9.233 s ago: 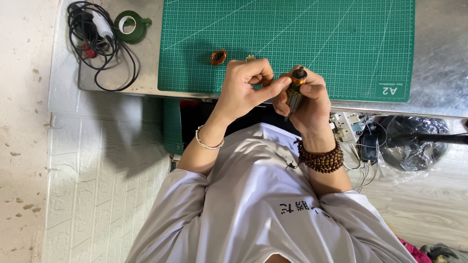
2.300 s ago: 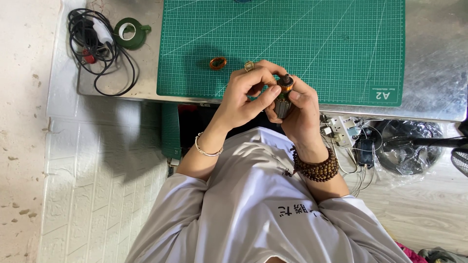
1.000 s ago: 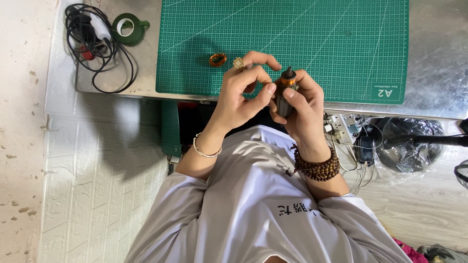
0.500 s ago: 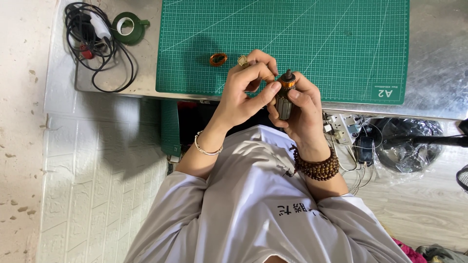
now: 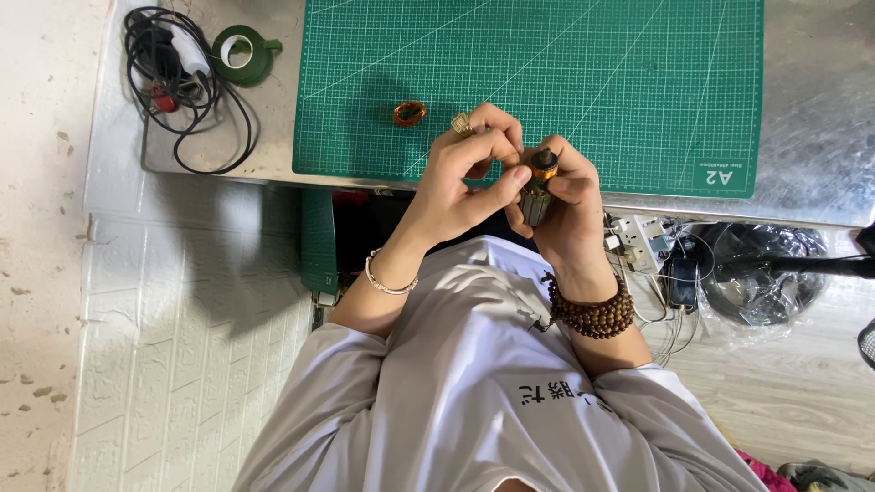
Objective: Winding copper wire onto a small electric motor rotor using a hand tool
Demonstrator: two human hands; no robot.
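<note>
Both hands meet over the near edge of a green cutting mat (image 5: pixel 565 73). My right hand (image 5: pixel 570 205) grips a small motor armature (image 5: pixel 536 187), a dark grey cylinder with copper windings and an orange tip, held upright. My left hand (image 5: pixel 460 173) pinches the armature's side with thumb and fingers; a gold ring shows on one finger. A small copper wire coil (image 5: pixel 409 113) lies on the mat just left of my left hand. A silver bracelet is on my left wrist, and brown wooden beads wrap my right wrist.
A steel table (image 5: pixel 811 109) carries the mat. At its far left lie a bundle of black cables (image 5: pixel 178 87) and a green tape roll (image 5: pixel 239 53). Below the table's right side are a white power strip (image 5: pixel 638 239), tangled wires and a dark round fan base (image 5: pixel 761 273).
Over the frames my hands stayed together near the mat's edge, turning and shifting the armature slightly. The copper coil on the mat has not moved.
</note>
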